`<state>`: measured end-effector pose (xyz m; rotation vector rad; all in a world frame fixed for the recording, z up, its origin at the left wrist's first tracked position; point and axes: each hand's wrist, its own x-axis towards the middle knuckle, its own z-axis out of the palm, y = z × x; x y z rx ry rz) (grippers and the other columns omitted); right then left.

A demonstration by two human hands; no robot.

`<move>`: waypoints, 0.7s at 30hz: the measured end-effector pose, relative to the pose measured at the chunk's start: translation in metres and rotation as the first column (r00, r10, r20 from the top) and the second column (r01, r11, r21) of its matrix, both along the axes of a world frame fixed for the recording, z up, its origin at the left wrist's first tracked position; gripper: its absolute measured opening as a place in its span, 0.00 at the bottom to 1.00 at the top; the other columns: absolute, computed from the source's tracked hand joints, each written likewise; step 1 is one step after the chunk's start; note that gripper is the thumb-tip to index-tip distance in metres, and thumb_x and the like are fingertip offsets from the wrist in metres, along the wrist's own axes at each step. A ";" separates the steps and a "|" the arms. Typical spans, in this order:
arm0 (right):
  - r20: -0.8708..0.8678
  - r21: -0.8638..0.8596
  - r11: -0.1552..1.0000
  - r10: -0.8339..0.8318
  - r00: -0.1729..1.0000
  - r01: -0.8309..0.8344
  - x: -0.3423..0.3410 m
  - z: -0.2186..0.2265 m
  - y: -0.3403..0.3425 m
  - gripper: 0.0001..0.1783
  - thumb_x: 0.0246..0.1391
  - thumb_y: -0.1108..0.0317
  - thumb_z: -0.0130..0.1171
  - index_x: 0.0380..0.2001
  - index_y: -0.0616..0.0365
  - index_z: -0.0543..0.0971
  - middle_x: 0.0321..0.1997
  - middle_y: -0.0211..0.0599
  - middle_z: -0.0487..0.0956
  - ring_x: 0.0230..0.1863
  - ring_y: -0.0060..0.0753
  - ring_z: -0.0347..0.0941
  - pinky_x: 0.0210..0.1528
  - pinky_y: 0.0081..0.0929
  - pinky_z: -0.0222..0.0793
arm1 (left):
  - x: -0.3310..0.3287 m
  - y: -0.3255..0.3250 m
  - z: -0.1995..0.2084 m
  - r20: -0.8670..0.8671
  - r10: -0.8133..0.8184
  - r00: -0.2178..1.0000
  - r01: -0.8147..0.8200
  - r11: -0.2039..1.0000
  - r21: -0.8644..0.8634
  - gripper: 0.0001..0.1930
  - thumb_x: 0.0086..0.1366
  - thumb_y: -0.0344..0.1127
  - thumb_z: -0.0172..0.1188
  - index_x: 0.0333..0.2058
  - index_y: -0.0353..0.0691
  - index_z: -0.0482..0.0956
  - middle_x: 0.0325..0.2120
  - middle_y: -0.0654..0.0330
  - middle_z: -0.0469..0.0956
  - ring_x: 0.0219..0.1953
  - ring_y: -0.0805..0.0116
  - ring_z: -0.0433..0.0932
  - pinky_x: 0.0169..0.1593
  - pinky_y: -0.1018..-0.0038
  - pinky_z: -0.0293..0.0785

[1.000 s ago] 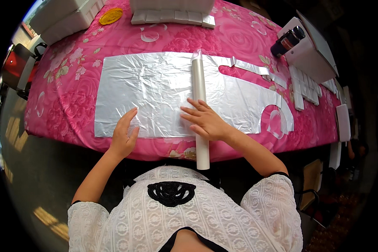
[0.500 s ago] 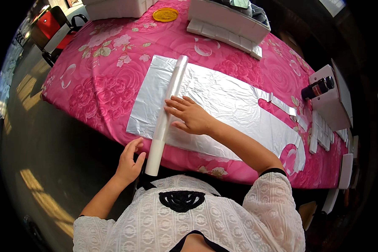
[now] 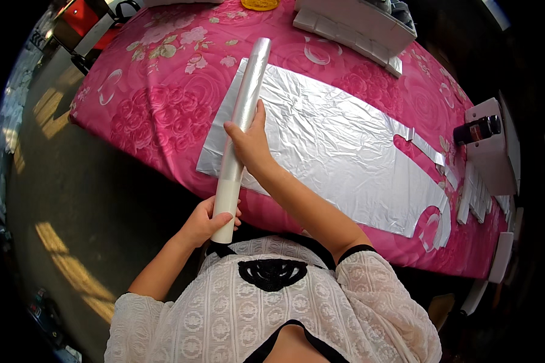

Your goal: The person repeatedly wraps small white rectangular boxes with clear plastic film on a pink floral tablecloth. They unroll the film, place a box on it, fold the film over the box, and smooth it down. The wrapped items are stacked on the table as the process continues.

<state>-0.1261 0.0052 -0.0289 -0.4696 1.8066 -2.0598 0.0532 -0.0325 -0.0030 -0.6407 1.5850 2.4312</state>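
Observation:
A long roll of clear plastic film on a pale tube is held slantwise above the table, its near end close to my shirt. My left hand is wrapped round the tube near that end. Farther up, my right hand grips the film-covered middle, thumb on one side and fingers on the other. Beneath the roll lies a silvery plastic sheet, spread flat and wrinkled. Its right end has two curved cut-outs with narrow strap-like strips beside them.
A pink floral tablecloth covers the table. At the back stand a white foam box with folded white packets before it and a yellow dish. On the right, a dark bottle lies against a white box; white strips lie nearby.
Both hands have closed round the roll, which has come up off the sheet. Before, my right hand lay open on it and my left was apart from it. The view has shifted slightly.

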 end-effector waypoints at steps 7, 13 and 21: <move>0.429 -0.265 0.959 0.210 0.878 -0.100 -0.029 0.071 0.064 0.28 0.45 0.61 0.60 0.45 0.62 0.62 0.34 0.37 0.71 0.33 0.26 0.70 0.35 0.28 0.71 | -0.040 0.023 0.033 -0.055 -0.257 0.965 0.263 0.938 0.224 0.37 0.49 0.55 0.61 0.48 0.30 0.63 0.31 0.54 0.73 0.31 0.68 0.77 0.33 0.72 0.76; 0.429 -0.458 0.889 0.223 0.875 -0.002 -0.030 0.087 0.101 0.28 0.43 0.63 0.61 0.45 0.61 0.61 0.33 0.36 0.70 0.32 0.27 0.70 0.35 0.29 0.70 | -0.050 0.039 0.018 -0.203 -0.329 0.922 0.387 0.806 0.448 0.30 0.46 0.48 0.66 0.41 0.32 0.67 0.26 0.56 0.73 0.26 0.70 0.74 0.30 0.72 0.76; 0.477 -0.295 0.944 0.014 0.879 0.145 -0.020 0.063 0.141 0.31 0.43 0.62 0.62 0.46 0.64 0.60 0.33 0.38 0.71 0.34 0.27 0.70 0.37 0.27 0.71 | -0.065 0.059 0.018 0.021 -0.424 0.905 0.424 0.905 -0.015 0.35 0.45 0.47 0.67 0.46 0.30 0.65 0.29 0.60 0.72 0.27 0.74 0.73 0.34 0.75 0.75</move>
